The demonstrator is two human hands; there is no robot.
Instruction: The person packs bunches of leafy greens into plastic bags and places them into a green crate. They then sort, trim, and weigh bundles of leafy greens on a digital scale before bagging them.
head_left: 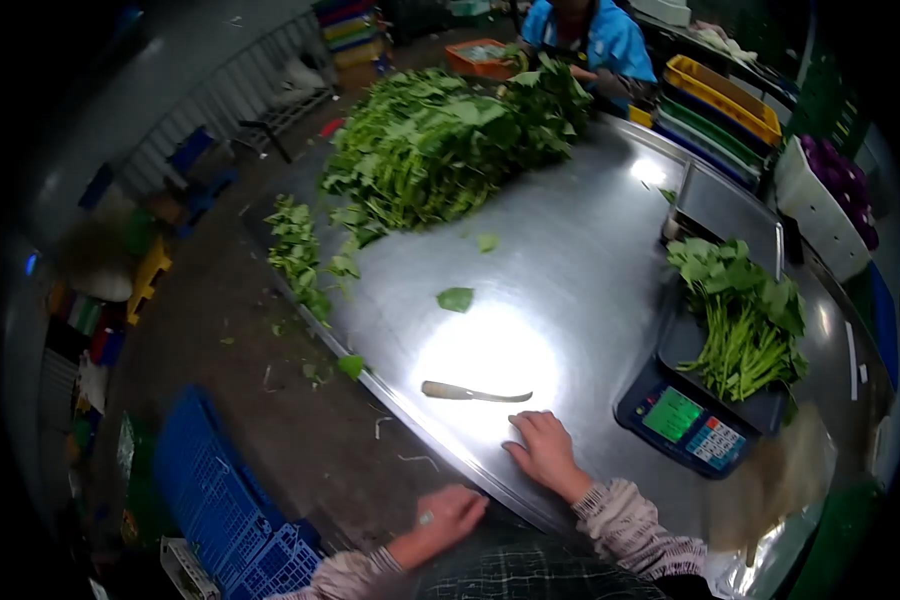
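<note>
My right hand (545,452) rests on the metal table (590,260) near its front edge, fingers apart and holding nothing. Just beyond its fingertips lies a curved knife (475,393) with a wooden handle. My left hand (445,520) is at the table's edge, its fingers bent together; whatever they hold, if anything, is hidden. To the right, a bunch of leafy greens (738,325) sits on a digital scale (685,418) with a lit green display. A large heap of greens (430,150) covers the far left of the table.
Across the table stands a person in a blue jacket (610,45). Stacked trays (725,95) and a white crate (820,215) of purple vegetables are at the right. A blue plastic crate (215,490) stands at the lower left. Loose leaves (456,299) lie on the table.
</note>
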